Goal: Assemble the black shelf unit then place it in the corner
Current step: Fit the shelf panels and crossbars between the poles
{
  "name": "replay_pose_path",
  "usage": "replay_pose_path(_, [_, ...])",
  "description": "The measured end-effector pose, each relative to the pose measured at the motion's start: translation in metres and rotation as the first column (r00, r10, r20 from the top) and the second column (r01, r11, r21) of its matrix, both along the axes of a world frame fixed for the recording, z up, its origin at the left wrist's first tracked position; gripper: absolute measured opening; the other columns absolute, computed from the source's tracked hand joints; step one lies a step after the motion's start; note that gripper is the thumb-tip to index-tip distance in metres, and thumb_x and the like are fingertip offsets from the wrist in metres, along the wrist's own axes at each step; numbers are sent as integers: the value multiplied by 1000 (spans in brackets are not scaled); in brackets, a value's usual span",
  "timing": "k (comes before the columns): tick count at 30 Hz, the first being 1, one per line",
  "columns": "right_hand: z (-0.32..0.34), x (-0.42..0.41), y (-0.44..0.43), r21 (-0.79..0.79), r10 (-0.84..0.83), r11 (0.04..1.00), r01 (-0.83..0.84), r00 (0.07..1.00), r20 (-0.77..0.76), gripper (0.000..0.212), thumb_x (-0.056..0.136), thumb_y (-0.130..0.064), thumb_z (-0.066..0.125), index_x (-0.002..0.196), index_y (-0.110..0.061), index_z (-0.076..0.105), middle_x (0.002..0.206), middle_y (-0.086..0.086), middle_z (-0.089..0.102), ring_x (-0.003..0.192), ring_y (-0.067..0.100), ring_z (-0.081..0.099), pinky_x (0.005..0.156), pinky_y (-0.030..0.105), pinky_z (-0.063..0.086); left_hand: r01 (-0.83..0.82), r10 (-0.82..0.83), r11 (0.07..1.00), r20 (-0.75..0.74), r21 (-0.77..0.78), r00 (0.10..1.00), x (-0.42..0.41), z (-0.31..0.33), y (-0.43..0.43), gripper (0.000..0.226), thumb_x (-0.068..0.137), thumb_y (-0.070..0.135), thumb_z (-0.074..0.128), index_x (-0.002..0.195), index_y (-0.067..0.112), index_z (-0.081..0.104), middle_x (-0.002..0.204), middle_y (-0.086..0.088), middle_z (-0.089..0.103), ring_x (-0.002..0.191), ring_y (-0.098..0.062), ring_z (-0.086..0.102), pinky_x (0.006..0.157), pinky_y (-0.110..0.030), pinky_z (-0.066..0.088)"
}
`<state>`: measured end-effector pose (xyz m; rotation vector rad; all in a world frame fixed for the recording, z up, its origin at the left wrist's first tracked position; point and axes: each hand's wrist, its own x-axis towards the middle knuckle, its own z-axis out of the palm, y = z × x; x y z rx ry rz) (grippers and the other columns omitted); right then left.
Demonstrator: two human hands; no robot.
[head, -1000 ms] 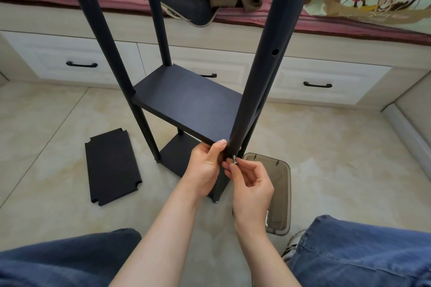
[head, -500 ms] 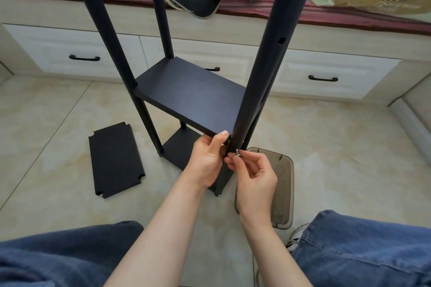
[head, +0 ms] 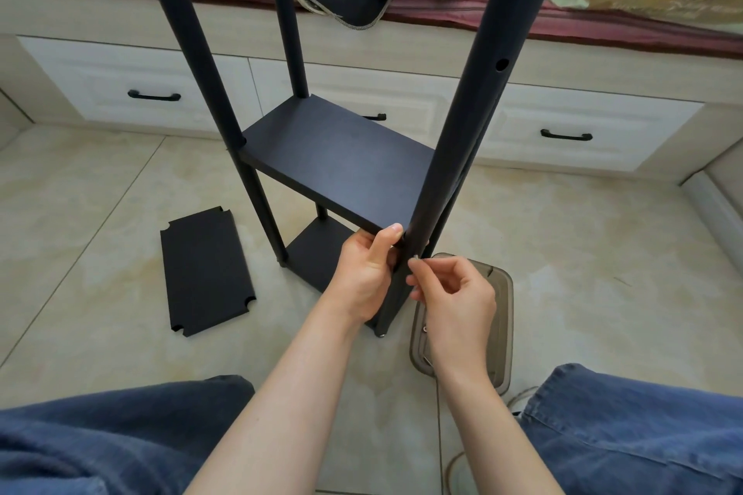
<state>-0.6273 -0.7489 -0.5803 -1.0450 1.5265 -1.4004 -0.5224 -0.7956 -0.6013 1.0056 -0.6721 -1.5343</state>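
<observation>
Our left hand (head: 364,273) grips the shelf (head: 337,161) corner at the post (head: 462,133); just right of its fingers (head: 386,243), our right hand (head: 458,301) pinches a screw (head: 414,258) against that post.

Shelf board (head: 337,157), gripped by left hand (head: 362,273): matt black, fine flat texture, laminate-like. Post (head: 462,125) just right of that hand: black, smooth, with a slight satin sheen seen along it. Screw (head: 415,257), pinched at right hand (head: 454,301) fingertips: small, bright metal. Loose panel (head: 205,269), well left of left hand: same matt black. Tray (head: 504,313), under and just right of right hand: smoky translucent plastic, glossy. Floor (head: 583,253) beneath both hands: polished beige marbled tile, reflections seen. Trousers (head: 643,434), nearer than the hands: blue denim cloth. Drawer fronts (head: 583,121) beyond the hands: pale, satin finish; handles (head: 566,135) black.
</observation>
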Motion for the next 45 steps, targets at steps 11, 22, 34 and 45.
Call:
replay_pose_path(11, [10,-14,-5,36,166,986,-163,975,-149,15,85,-7,73,84,-21,69,74,-6,74,67,9,72,70,24,57,6,-5,1000,8,-12,1000,0,-1,0,33,104,18,51,122,-9,57,109,-24,64,114,-43,64,98,-39,55])
replay_pose_path(22, [15,-26,-20,38,368,922,-386,840,-397,40,90,-13,69,110,-43,52,85,-22,65,78,2,62,64,12,47,60,-63,997,-52,-55,997,4,3,2,30,105,17,48,120,-7,59,95,-10,73,94,-22,72,82,-28,57])
replay_pose_path(34, [7,-28,-22,33,404,906,-422,837,-371,37,93,-14,65,118,-38,53,83,-22,65,76,7,62,68,22,51,104,-105,993,-14,-48,994,9,-5,4,39,104,22,52,127,-10,57,104,-15,74,103,-29,72,80,-26,57])
replay_pose_path(45, [13,-34,-38,48,509,848,-528,785,-354,34,87,-16,72,101,-43,55,77,-10,64,62,7,57,60,14,45,87,-91,993,-49,-78,995,11,-5,3,42,106,22,49,133,-10,52,106,-12,72,105,-24,71,82,-25,56])
